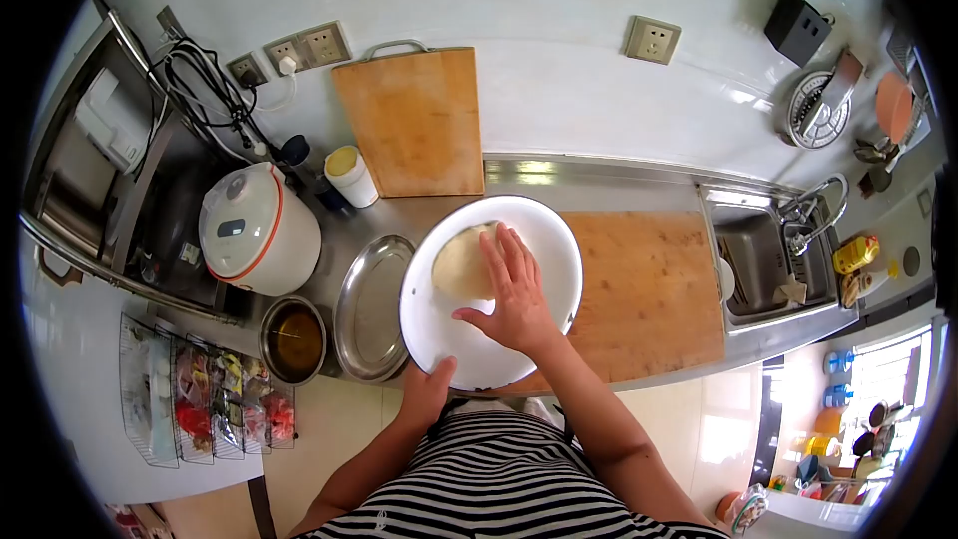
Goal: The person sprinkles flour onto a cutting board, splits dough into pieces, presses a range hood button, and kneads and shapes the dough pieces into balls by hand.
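A white enamel basin [422, 324] with a dark rim is held in front of my body, overlapping the left end of the large wooden board [649, 289]. Inside it, toward the upper left, lies a smooth pale lump of dough [461, 265]. My left hand [429, 391] grips the near-left rim, thumb over the inside edge and the other fingers hidden beneath. Over the basin, my right hand [514, 291] has its fingers stretched out and its thumb apart; the fingertips overlap the dough's right side.
Left of the basin are an oval metal tray [374, 309], a metal pot with brown liquid [296, 339] and a white rice cooker [261, 230]. A cutting board [414, 125] leans on the wall beside a white jar [351, 178]. The sink [773, 260] is at the right.
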`<state>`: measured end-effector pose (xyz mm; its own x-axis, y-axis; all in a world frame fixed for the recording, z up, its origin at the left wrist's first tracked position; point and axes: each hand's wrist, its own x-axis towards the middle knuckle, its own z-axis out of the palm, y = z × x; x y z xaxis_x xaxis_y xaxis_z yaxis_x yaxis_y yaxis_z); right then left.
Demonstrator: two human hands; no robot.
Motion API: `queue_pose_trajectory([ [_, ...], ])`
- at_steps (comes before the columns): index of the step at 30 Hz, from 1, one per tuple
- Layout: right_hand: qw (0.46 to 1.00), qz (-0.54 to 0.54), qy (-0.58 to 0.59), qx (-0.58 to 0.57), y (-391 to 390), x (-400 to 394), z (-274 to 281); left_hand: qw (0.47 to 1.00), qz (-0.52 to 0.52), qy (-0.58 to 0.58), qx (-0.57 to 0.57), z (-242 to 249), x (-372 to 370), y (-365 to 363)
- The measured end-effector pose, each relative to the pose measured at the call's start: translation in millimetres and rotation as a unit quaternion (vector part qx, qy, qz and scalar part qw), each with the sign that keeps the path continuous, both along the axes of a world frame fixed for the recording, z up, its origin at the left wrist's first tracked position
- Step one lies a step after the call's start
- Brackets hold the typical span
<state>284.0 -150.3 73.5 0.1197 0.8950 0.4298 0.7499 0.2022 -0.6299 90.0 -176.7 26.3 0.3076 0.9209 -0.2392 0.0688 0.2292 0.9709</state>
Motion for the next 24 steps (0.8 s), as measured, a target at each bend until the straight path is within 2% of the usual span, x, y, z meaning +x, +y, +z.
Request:
queue_pose_trajectory([
  [3,0.998,-0.061,-0.030,0.017,-3.4,-3.8,-10.4,0.998,-0.065,0.024,0.000,-1.7,-3.6,-1.2],
  [7,0.996,-0.086,-0.013,0.028,-20.8,-16.6,-19.4,0.995,-0.075,0.039,0.046,-0.2,-3.7,-0.7],
  [9,0.996,-0.085,-0.003,0.040,-27.6,-20.6,-23.4,0.996,-0.057,0.006,0.073,-6.4,-5.5,-0.5],
  [11,0.994,-0.063,0.049,0.073,-32.5,-18.1,-28.6,0.995,-0.064,0.006,0.075,-8.1,-9.8,0.2],
  [13,0.988,-0.115,0.018,0.106,-35.7,-10.0,-12.0,0.994,-0.070,0.004,0.079,-3.5,-8.7,3.1],
  [16,0.980,-0.151,0.091,0.086,-25.8,11.7,-2.0,0.995,-0.092,0.004,0.037,4.7,-9.4,-1.3],
  [17,0.979,-0.178,0.057,0.085,-22.5,17.8,-3.4,0.995,-0.092,0.011,0.041,5.4,-9.7,-2.1],
  [20,0.974,-0.208,0.070,0.047,-16.3,23.6,-3.6,0.992,-0.103,0.019,0.074,3.9,-9.8,2.7],
  [22,0.966,-0.198,0.163,0.037,-11.6,13.6,2.0,0.989,-0.113,0.024,0.096,6.8,-12.2,1.8],
  [24,0.958,-0.191,0.207,0.050,-8.3,9.3,0.0,0.976,-0.163,0.084,0.114,14.3,-12.9,4.0],
])
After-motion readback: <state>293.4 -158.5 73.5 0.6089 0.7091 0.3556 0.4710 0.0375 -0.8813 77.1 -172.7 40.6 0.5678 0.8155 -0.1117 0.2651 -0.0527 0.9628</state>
